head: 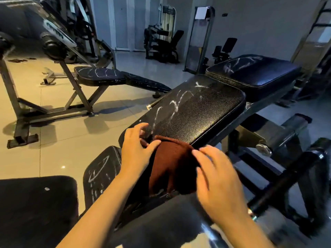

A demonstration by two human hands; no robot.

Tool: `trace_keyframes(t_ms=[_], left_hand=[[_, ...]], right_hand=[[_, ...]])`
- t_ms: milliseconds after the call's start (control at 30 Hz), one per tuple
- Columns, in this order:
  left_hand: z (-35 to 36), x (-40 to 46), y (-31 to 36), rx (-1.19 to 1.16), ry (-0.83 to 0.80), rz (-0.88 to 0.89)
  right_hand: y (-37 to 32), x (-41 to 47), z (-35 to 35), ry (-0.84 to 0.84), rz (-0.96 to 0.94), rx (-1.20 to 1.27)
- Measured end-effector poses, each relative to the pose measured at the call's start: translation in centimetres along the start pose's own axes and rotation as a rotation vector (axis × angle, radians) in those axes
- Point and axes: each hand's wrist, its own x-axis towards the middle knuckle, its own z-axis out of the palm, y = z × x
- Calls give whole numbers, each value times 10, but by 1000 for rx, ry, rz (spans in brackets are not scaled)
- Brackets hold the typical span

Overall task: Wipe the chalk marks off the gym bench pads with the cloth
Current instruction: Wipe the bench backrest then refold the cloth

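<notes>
Cloth (172, 165) between both hands' fingertips.

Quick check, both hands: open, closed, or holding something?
Left hand: fingers on the brown cloth at its left edge, apparently pinching it.
Right hand: blurred, fingertips at the cloth's right edge; grip cannot be told.
</notes>
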Motion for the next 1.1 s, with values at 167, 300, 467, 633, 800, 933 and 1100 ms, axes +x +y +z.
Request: trace_keyframes(t_ms=[167, 300, 467, 633, 800, 933, 1100], left_hand=[[-48, 10, -10, 54, 4, 54], [-73, 1, -25, 69, 71, -34], [-75, -11, -29, 65, -96, -17], [-84, -20, -45, 59, -163, -111], [-91, -23, -45, -9, -120, -124], [-92, -30, -43, -36, -106, -125], [-80, -39, -43, 64, -132, -83]], right_hand=[[-62, 35, 89, -424, -185, -186], [-41, 45, 86, -433, -255, -212], [33, 125, 42, -339, -55, -464], [17, 128, 48, -231, 156, -469], [-77, 62, 101, -373, 7, -398], [-102, 42, 116, -549, -170, -342], [-43, 39, 74, -521, -300, -276]])
